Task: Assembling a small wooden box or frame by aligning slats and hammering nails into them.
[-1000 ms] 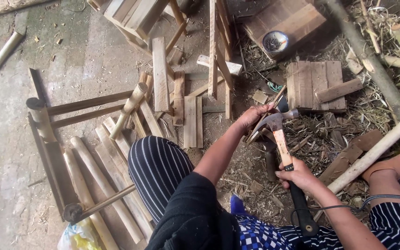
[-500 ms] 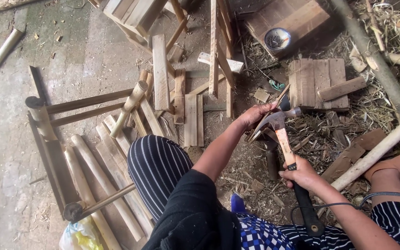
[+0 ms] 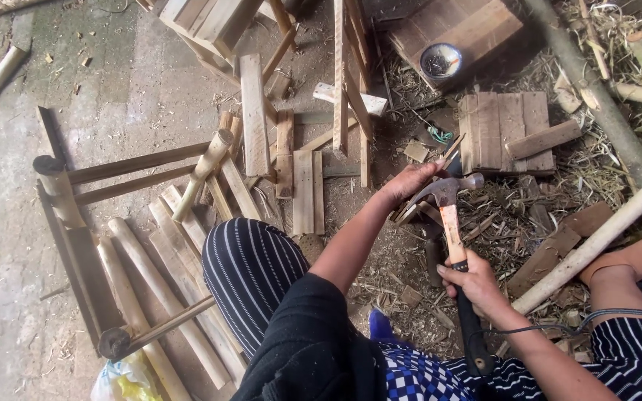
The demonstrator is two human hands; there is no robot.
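My right hand (image 3: 475, 282) grips the handle of a claw hammer (image 3: 451, 223), whose steel head is beside my left hand. My left hand (image 3: 410, 180) is closed on a small bundle of thin wooden sticks (image 3: 440, 167), holding it at an angle over the littered ground. Both forearms reach out over my knee in striped trousers (image 3: 250, 271). What the hammer head rests on is hidden by the hand and sticks.
A bamboo frame of round poles and slats (image 3: 135, 223) lies at the left. Wooden planks (image 3: 302, 189) and a slatted board (image 3: 503, 130) lie ahead. A small bowl (image 3: 441, 59) sits on a wooden box. A pale pole (image 3: 596, 241) crosses at the right beside my foot.
The hammer head has stayed close to the sticks while my right hand has shifted only slightly on the handle. My left hand has kept its hold.
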